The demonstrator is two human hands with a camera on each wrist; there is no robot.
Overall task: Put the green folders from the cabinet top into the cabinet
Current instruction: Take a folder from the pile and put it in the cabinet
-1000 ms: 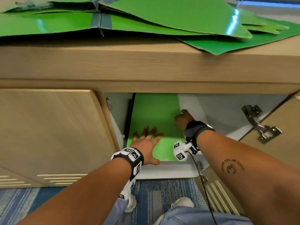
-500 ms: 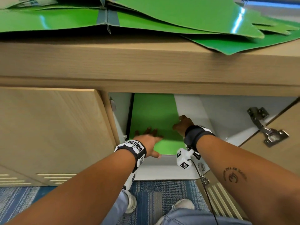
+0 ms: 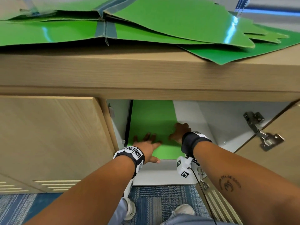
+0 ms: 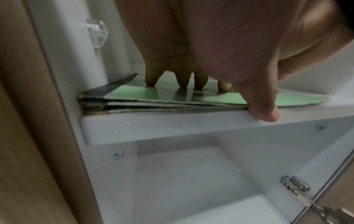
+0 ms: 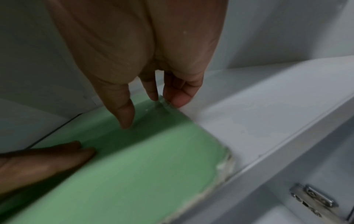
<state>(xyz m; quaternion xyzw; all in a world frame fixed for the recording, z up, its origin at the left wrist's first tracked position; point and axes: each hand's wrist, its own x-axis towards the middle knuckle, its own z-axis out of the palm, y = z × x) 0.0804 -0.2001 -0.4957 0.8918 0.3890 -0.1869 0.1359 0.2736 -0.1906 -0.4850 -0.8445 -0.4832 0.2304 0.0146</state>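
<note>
A stack of green folders [image 3: 152, 120] lies flat on the white cabinet shelf [image 3: 162, 172], against the left inner wall. My left hand [image 3: 146, 144] rests on top with straight fingers [image 4: 182, 82], thumb at the stack's front edge [image 4: 266, 112]. My right hand [image 3: 180, 131] touches the stack's right edge with fingertips [image 5: 178, 100] and thumb [image 5: 125, 116] pointing down. More green folders [image 3: 178, 21] lie spread over the wooden cabinet top [image 3: 146, 72]. The folder stack [image 5: 134, 174] fills the lower left of the right wrist view.
The left cabinet door [image 3: 48, 140] is closed; the right door [image 3: 285, 143] stands open on a metal hinge [image 3: 261, 132]. Below the shelf is a white lower compartment [image 4: 191, 181]. Blue striped carpet [image 3: 154, 202] and my shoes lie beneath.
Both hands have pushed the green stack deeper onto the shelf; its front edge no longer overhangs. The left hand has slid further in.
</note>
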